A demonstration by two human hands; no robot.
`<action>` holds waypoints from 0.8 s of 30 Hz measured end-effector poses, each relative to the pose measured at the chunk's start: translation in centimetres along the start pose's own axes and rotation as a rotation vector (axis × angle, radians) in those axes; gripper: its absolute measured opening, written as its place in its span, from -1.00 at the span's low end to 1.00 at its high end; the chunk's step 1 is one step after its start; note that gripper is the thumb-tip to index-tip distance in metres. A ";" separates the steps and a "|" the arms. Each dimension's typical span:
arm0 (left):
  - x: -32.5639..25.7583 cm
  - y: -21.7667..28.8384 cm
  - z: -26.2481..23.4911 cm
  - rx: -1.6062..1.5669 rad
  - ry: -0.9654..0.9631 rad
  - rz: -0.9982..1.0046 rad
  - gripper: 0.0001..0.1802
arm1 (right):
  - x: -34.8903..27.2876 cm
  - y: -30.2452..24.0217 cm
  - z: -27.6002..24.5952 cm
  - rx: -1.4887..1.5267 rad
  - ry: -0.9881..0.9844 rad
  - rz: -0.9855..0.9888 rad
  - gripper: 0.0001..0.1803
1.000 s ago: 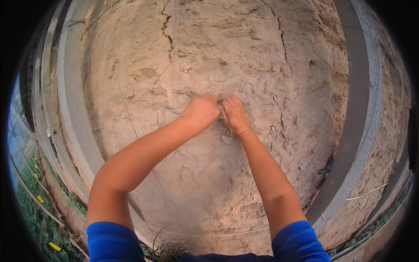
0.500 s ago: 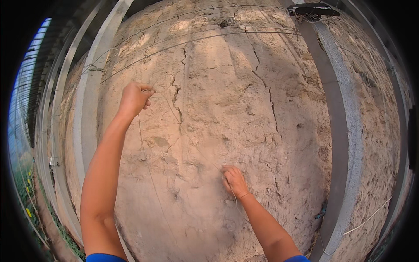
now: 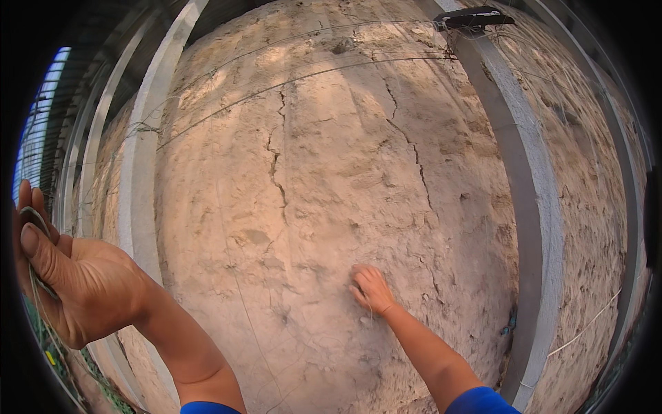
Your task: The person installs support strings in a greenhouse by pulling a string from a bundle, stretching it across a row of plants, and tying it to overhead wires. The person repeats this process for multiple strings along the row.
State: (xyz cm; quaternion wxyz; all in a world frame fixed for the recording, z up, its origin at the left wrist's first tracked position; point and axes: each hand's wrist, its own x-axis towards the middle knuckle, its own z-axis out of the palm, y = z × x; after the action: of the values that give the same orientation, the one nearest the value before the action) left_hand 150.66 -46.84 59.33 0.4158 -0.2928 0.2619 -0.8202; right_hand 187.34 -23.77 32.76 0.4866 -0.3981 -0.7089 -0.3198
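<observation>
A cracked, tan mud wall (image 3: 331,193) fills the middle of the view. My left hand (image 3: 93,290) is raised close at the far left edge, palm showing and fingers curled. A greenish loop (image 3: 40,224) of thin cord lies between its thumb and fingers; part of it is hidden. My right hand (image 3: 372,288) is low at the wall's middle, its fingers closed. A faint strand shows by its wrist, and what the fingertips pinch is too small to make out. A thin string (image 3: 241,290) hangs down in front of the wall between my hands.
Grey concrete posts stand left (image 3: 141,172) and right (image 3: 534,200) of the wall. Wires (image 3: 303,77) stretch across its upper part. A black piece (image 3: 476,17) is tied atop the right post. A white cord (image 3: 586,321) hangs beyond that post.
My left hand has swung from the wall's upper left down and out to the far left, closer to me. My right hand stays at nearly the same spot.
</observation>
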 end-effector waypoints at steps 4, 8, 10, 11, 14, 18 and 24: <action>-0.7 -1.1 1.1 -0.026 -0.075 0.169 -0.66 | -0.3 0.3 -0.2 0.020 -0.012 -0.033 -0.65; -1.9 -6.0 10.7 -0.020 0.011 0.182 -0.83 | -0.3 0.6 -0.2 0.057 -0.052 0.015 -0.59; -4.3 -9.9 21.4 0.135 -0.083 -0.071 -0.61 | -0.3 0.6 -0.3 0.086 -0.056 -0.001 -0.57; -6.0 -11.4 27.0 0.262 -0.414 -0.305 -0.46 | -0.3 0.6 -0.3 0.078 -0.054 -0.010 -0.57; -13.2 -15.9 33.4 0.267 -1.213 -0.743 0.19 | -0.5 0.4 -0.4 0.062 -0.040 0.010 -0.57; -21.0 -16.4 29.2 0.348 -1.151 -0.827 0.11 | -0.6 0.2 -0.4 0.067 -0.010 0.003 -0.61; -27.9 -11.9 29.7 0.191 -0.913 -1.035 0.26 | -0.3 0.5 -0.3 0.067 0.023 -0.008 -0.67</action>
State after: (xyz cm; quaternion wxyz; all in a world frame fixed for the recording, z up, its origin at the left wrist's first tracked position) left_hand 178.58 -22.87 80.49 0.0637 -0.6579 -0.1857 -0.7271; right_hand 187.92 -23.84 32.63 0.5064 -0.3750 -0.7152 -0.3024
